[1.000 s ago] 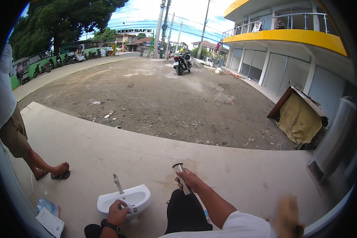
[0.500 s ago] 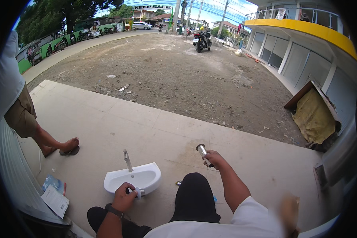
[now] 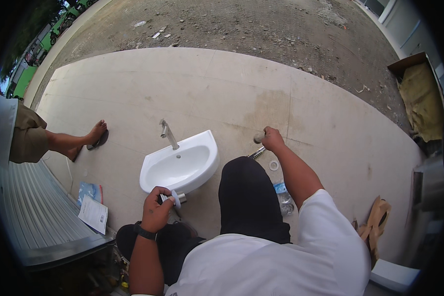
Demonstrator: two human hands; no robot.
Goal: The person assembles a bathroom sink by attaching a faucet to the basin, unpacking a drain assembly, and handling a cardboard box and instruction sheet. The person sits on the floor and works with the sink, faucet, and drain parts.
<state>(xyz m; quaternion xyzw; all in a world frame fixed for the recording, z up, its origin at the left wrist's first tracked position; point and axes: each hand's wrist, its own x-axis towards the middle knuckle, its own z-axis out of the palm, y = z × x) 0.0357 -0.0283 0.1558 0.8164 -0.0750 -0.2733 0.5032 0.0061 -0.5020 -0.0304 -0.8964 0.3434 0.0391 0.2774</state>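
Note:
A white ceramic washbasin (image 3: 180, 166) with a chrome faucet (image 3: 168, 134) rests on the tiled floor in front of me. My left hand (image 3: 156, 209) is closed around a chrome drain fitting (image 3: 182, 198) with a pale, disc-shaped washer, close to the basin's front rim. To the right of the basin, my right hand (image 3: 274, 138) reaches low over the floor, fingers closed on a metal tube (image 3: 259, 138), which looks small and blurred here. Just below that hand lies a thin shiny metal piece (image 3: 257, 152), partly hidden by my knee. A pale ring (image 3: 274, 165) is on the floor nearby.
A clear plastic bottle (image 3: 284, 200) lies beside my right knee. Printed paper (image 3: 93, 214) and a blue packet (image 3: 88, 191) are at the left. Another person's sandaled foot (image 3: 97, 134) stands beyond them. A brown paper bag (image 3: 377, 222) sits at the right.
My view has tilted downward. The right hand has lowered the metal tube from raised in the air to near the floor. My left hand keeps the drain fitting by the basin.

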